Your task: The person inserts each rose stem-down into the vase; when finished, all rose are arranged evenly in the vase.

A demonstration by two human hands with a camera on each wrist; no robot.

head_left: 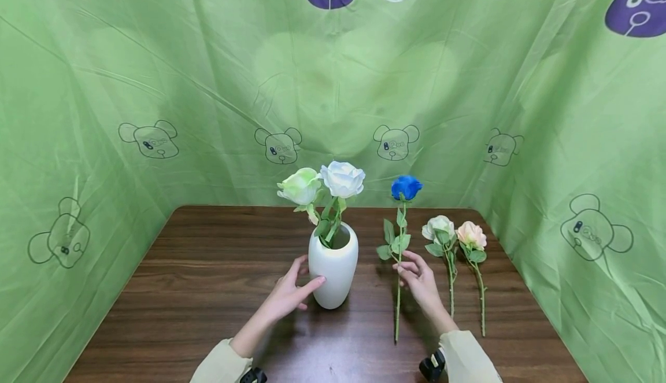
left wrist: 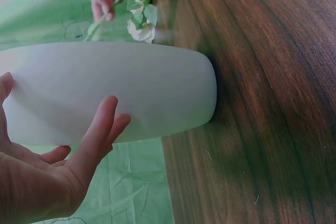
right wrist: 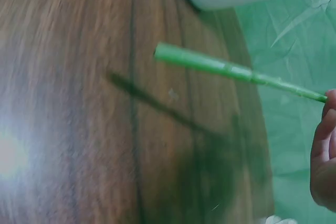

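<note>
A white vase stands upright on the table, a pale green rose and a bluish-white rose rising from its mouth. My left hand holds the vase's left side, thumb across the front and fingers round the side; the left wrist view shows them curved along the white wall. To the right of the vase, my right hand pinches the stem of a blue rose, bloom upward. In the right wrist view, the cut end of that stem hangs over the table, its shadow below.
At the right of the brown wooden table lie a white rose and a peach rose, stems toward me. A green printed curtain surrounds the table at the back and both sides.
</note>
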